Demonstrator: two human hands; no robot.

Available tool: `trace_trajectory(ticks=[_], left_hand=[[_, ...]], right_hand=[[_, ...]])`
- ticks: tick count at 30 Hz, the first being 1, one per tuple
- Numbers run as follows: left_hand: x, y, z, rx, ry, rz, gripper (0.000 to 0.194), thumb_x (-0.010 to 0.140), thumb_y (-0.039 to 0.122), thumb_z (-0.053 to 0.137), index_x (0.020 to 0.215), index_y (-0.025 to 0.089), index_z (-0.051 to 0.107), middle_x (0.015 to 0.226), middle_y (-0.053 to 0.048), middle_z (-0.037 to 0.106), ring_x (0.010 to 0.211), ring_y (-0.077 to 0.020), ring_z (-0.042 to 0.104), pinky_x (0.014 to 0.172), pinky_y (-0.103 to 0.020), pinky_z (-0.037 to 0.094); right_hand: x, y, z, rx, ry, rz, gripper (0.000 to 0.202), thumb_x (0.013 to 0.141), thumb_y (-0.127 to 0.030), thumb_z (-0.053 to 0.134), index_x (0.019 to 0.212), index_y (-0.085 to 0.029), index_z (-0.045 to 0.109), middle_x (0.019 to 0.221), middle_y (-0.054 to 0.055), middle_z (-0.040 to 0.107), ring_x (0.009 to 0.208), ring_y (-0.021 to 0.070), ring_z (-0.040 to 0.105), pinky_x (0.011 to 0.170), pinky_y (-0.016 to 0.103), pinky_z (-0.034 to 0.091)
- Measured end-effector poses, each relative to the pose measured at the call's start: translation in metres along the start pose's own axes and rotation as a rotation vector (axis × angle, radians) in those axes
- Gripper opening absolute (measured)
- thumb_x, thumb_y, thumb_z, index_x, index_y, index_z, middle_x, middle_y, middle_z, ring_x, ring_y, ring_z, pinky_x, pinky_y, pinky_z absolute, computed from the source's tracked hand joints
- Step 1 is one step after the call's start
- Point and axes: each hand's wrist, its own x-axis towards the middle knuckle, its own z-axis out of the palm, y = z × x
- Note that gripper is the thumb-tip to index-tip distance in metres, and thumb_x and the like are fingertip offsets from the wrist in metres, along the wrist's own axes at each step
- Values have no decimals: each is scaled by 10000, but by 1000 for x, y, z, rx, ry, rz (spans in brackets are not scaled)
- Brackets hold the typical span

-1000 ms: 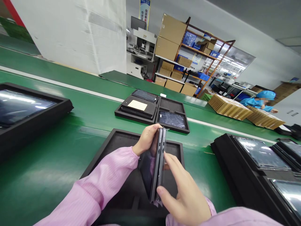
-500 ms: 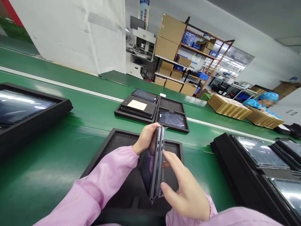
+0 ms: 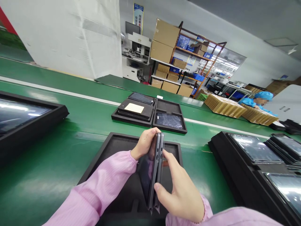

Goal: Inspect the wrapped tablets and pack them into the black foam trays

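Two thin dark tablets (image 3: 157, 166) stand on edge, face to face, above a black foam tray (image 3: 119, 138). Clear film hangs loose at their lower corners. My left hand (image 3: 146, 142) is closed on their upper end, thumb on top. My right hand (image 3: 182, 188) lies along the right-hand tablet, its thumb pressed to the edge and a fingertip against the side near the ports. The other right fingers are partly hidden behind the tablet and its film.
On the green bench (image 3: 77, 163), black trays with tablets (image 3: 169, 121) stand ahead. Another tray (image 3: 54, 114) lies left, and a tall tray stack (image 3: 225, 166) stands right. A co-worker in a blue cap (image 3: 263, 95) is beyond brown carton dividers (image 3: 223, 105).
My right thumb has moved left onto the tablet's edge, where it was apart from it before. The two tablets sit slightly lower in view; my left hand keeps its grip.
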Motion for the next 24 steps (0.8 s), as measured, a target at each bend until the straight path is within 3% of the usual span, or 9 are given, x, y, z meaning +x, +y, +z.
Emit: trace_trajectory(ticks=[6,14,18,24], left_hand=[[-1,1,2,41,-38,40,721,748,867,438,601,178,591,547,-7,557,510,-140,465,543,-284,430],[-3,1,1,64,-38,64,722,756,864,429,586,179,582,543,-11,559,509,-143,471,536,-283,427],[-5,2,-1,72,-57,63,724,766,863,408,584,182,571,535,-1,540,488,-132,439,534,-285,416],[-7,4,1,94,-81,73,728,780,857,393,583,180,578,544,-7,552,488,-133,431,550,-292,412]], right_hand=[[1,-2,2,-15,9,57,702,764,-224,528,1438,-113,365,1273,146,615,1105,249,653,938,389,575],[0,2,0,3,-9,40,730,767,-237,554,1458,-112,355,1253,139,630,1091,251,656,920,377,580],[0,3,-7,48,-74,-15,611,859,-234,470,1447,-115,357,1305,132,619,1077,212,668,944,342,567],[0,2,-5,-10,10,25,488,877,-223,440,1358,-147,403,1235,120,672,1071,223,683,920,368,581]])
